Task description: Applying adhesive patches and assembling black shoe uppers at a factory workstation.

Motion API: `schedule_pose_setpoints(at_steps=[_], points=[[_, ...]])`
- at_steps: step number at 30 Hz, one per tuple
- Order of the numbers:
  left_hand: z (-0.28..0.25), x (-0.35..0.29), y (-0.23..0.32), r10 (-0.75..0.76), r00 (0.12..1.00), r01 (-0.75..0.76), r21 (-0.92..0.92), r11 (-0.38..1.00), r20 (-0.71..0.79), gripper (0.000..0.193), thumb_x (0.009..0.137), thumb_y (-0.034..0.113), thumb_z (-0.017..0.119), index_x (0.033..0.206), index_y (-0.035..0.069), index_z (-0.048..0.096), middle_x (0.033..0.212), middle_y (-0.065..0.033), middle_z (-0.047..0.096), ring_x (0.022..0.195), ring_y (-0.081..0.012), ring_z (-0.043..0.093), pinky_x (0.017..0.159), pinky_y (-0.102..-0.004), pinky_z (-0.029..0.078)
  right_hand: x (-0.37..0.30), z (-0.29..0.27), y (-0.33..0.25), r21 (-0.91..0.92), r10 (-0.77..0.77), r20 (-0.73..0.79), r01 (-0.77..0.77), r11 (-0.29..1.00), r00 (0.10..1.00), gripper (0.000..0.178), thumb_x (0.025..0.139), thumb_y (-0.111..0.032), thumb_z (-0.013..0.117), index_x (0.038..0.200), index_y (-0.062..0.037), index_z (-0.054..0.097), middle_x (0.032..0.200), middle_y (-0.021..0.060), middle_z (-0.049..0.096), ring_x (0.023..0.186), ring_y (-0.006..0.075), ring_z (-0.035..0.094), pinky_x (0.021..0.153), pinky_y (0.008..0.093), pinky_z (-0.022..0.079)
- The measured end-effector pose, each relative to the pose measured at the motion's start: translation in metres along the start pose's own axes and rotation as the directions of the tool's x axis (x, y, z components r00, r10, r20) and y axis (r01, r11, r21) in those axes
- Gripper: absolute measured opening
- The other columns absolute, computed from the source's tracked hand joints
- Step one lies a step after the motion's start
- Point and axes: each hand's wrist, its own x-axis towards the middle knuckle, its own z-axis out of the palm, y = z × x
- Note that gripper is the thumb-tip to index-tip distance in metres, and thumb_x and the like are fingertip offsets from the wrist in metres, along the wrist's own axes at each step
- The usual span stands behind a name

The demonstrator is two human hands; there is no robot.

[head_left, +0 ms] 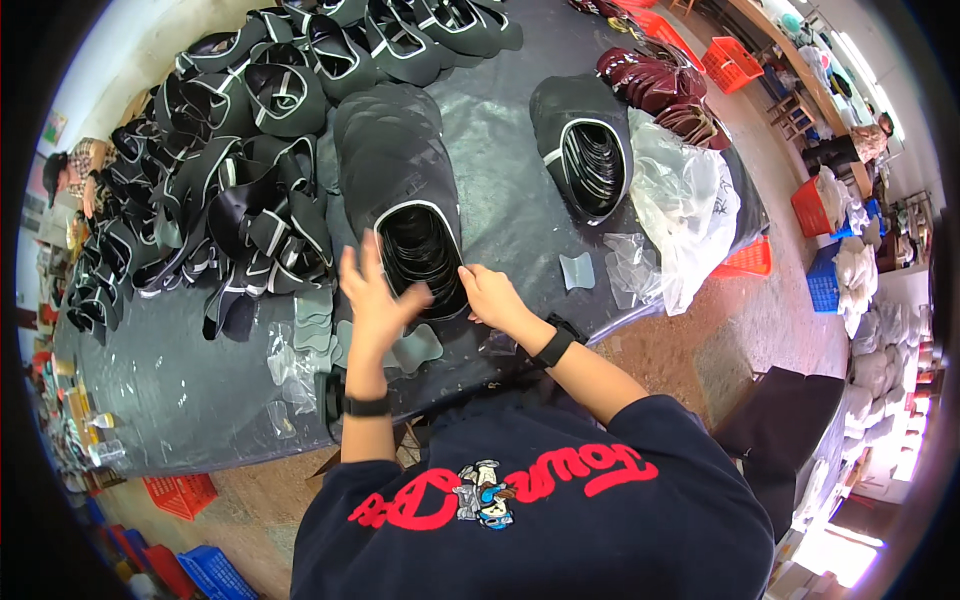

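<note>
A long stack of black shoe uppers (395,150) with pale-edged openings lies in front of me on the dark-covered table (500,130). My right hand (492,298) pinches the near right edge of the front shoe upper. Over the stack's near left side is my left hand (372,300), its fingers spread and slightly blurred, holding nothing I can see. Small grey shaped pieces (415,348) lie beside and below my left hand. Another stack of black shoe uppers (582,140) sits farther right, with one grey piece (577,271) near it.
Loose black uppers (225,190) are heaped across the left and far side. Dark red uppers (660,85) and a clear plastic bag (685,200) lie at the right edge. Red baskets (732,64) stand on the floor beyond. Other people (868,140) are in the background.
</note>
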Motion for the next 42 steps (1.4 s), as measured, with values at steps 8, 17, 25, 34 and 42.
schedule_pose_setpoints(at_steps=[8, 17, 25, 34, 42], points=[[0.019, -0.006, -0.001, 0.063, 0.987, -0.112, 0.365, 0.924, 0.145, 0.090, 0.060, -0.011, 0.056, 0.134, 0.032, 0.030, 0.146, -0.0125, 0.006, 0.134, -0.0359, 0.007, 0.102, -0.0584, 0.009, 0.017, 0.001, -0.012, 0.263, -0.051, 0.201, -0.004, 0.965, 0.978, 0.039, 0.087, -0.031, 0.047, 0.085, 0.0071, 0.056, 0.078, 0.0224, 0.061, 0.070, 0.0343, 0.060, 0.068, 0.0392, 0.047], [-0.002, -0.018, 0.062, 0.094, 0.971, -0.137, 0.191, 0.972, 0.219, 0.090, 0.062, 0.007, 0.070, 0.138, 0.018, 0.023, 0.145, -0.0186, 0.005, 0.134, -0.0350, 0.004, 0.103, -0.0554, 0.010, 0.002, -0.155, 0.057, -0.789, -0.495, -0.494, -0.131, 0.600, 0.715, 0.020, 0.070, -0.007, 0.054, 0.089, -0.0103, 0.059, 0.110, 0.0044, 0.050, 0.113, 0.0260, 0.037, 0.090, 0.0480, 0.025], [-0.013, 0.004, 0.149, 0.572, 0.815, -0.580, -0.106, 0.808, -0.094, 0.061, 0.065, 0.012, 0.071, 0.120, 0.003, 0.046, 0.113, -0.0153, 0.054, 0.109, -0.0295, 0.048, 0.096, -0.0403, 0.032, -0.082, -0.159, -0.084, -0.697, -0.845, 0.201, 0.679, 0.232, 0.496, 0.021, 0.064, -0.011, 0.058, 0.084, -0.0134, 0.059, 0.089, -0.0005, 0.053, 0.097, 0.0199, 0.046, 0.090, 0.0403, 0.028], [-0.033, -0.005, 0.140, 0.070, 0.994, 0.074, -0.995, 0.067, 0.079, 0.019, 0.086, 0.007, 0.055, 0.099, -0.007, 0.058, 0.092, -0.0102, 0.063, 0.081, -0.0126, 0.059, 0.074, -0.0253, 0.047, -0.039, -0.158, 0.010, -0.277, -0.311, -0.579, 0.177, 0.944, 0.753, 0.044, 0.073, -0.023, 0.065, 0.108, -0.0047, 0.047, 0.110, 0.0149, 0.050, 0.099, 0.0281, 0.049, 0.081, 0.0392, 0.040], [-0.035, -0.020, 0.138, 0.019, 0.927, 0.373, -0.922, -0.105, 0.374, 0.021, 0.086, 0.008, 0.054, 0.101, -0.007, 0.056, 0.094, -0.0120, 0.063, 0.084, -0.0170, 0.061, 0.079, -0.0288, 0.047, -0.038, -0.136, 0.042, 0.078, 0.010, -0.288, 0.013, 0.997, 0.958, 0.022, 0.075, -0.019, 0.065, 0.082, -0.0011, 0.053, 0.087, 0.0131, 0.062, 0.077, 0.0220, 0.061, 0.067, 0.0331, 0.046]])
